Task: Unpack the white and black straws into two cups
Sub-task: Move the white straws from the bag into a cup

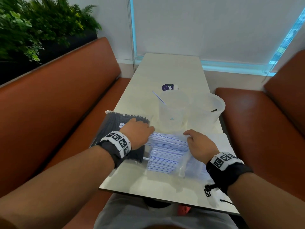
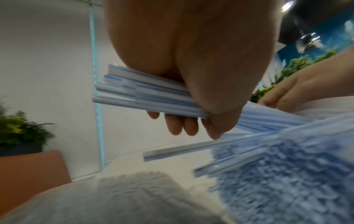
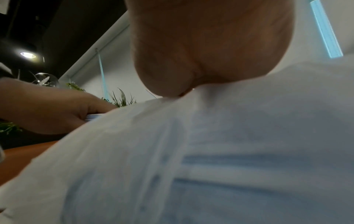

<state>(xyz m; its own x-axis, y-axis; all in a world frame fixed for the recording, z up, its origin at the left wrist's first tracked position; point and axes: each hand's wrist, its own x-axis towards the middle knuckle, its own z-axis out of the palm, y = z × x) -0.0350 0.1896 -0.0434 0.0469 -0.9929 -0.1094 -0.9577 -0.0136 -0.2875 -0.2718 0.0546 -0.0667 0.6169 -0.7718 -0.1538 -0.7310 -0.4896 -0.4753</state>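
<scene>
Two hands work the white straws [image 1: 166, 151]: your left hand [image 1: 137, 132] grips a bundle of them, your right hand [image 1: 200, 146] pinches their clear bag [image 1: 189, 164]. Bagged black straws [image 1: 118, 128] lie left on the bench [image 1: 170, 71]; two clear cups [image 1: 172, 109] stand just beyond.

The left hand [image 1: 137, 131] is curled round a bundle of white straws [image 2: 153, 97], thumb over them and fingertips [image 2: 173, 125] showing beneath. The right hand [image 1: 200, 146] pinches the clear bag [image 3: 229, 136] beside them, forearms stretched forward.
</scene>
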